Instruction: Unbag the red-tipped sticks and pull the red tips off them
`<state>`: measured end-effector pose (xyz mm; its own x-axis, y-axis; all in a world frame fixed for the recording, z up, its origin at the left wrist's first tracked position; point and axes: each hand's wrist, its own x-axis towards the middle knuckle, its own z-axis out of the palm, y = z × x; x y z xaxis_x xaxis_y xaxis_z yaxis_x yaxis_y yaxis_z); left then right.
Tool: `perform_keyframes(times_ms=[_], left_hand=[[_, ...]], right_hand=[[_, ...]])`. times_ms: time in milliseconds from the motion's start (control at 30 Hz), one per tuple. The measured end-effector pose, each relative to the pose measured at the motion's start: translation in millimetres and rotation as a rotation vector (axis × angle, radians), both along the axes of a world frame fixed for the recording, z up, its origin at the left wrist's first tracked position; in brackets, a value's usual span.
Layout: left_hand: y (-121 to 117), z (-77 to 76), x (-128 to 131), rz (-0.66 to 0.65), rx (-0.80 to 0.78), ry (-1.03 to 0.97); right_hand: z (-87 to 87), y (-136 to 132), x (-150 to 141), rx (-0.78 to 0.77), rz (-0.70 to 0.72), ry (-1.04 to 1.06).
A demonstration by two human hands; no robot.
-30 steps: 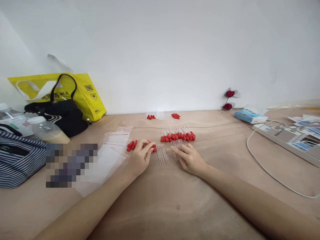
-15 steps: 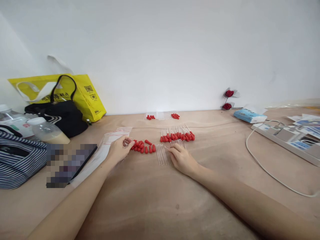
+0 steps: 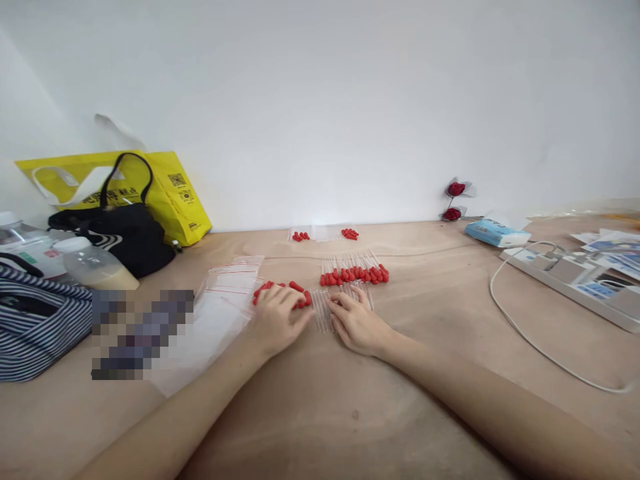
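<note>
Red bulbs (image 3: 297,287) partly covered by loosely curled left hand (image 3: 276,321), clear tubes (image 3: 321,309) touched by bent right hand (image 3: 361,325), any grasp untellable, red-tipped tubes (image 3: 356,273) laid beyond.

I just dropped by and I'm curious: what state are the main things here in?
Loose red bulbs: unattached, clustered
Bare tubes: uncapped, lying side by side
Red-bulbed tubes: capped, lying in a row
Left hand: over loose red bulbs, grip unclear
Right hand: bent over bare tubes, grip unclear
Clear bags: flat, overlapping
White-capped bottle: closed, partly filled
Power strip: adapters plugged in
Yellow bag: standing upright
</note>
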<state>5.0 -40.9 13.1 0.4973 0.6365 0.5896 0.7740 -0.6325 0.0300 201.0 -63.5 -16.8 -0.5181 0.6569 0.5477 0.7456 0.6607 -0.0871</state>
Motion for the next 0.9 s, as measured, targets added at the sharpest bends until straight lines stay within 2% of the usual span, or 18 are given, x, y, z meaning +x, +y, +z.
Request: perform_keyframes(times_ms=[67,167,400,500,700,900], left_hand=[[-10.0,-6.3,14.8,-0.040,-0.048,0.027],[-14.0,-14.0,28.7,-0.022,-0.090,0.022],[2.5,-19.7,39.4,-0.037,-0.080,0.031],[5.5,-18.9,39.6,-0.080,-0.101,0.087],[5.9,-10.7,30.2,-0.274,-0.130,0.171],[10.0,-2.3,18.6,-0.324,-0.163,0.237]], right_hand=[[1.0,-0.7,0.2,-0.017,0.006,-0.006],[1.8,-0.8,2.2,-0.009,0.011,0.020],[-1.2,4.9,20.3,0.126,-0.088,0.233],[-1.1,6.3,30.8,0.166,-0.121,0.263],[-0.2,8.1,41.7,0.222,-0.162,0.285],[-0.2,8.7,41.5,0.232,-0.163,0.290]])
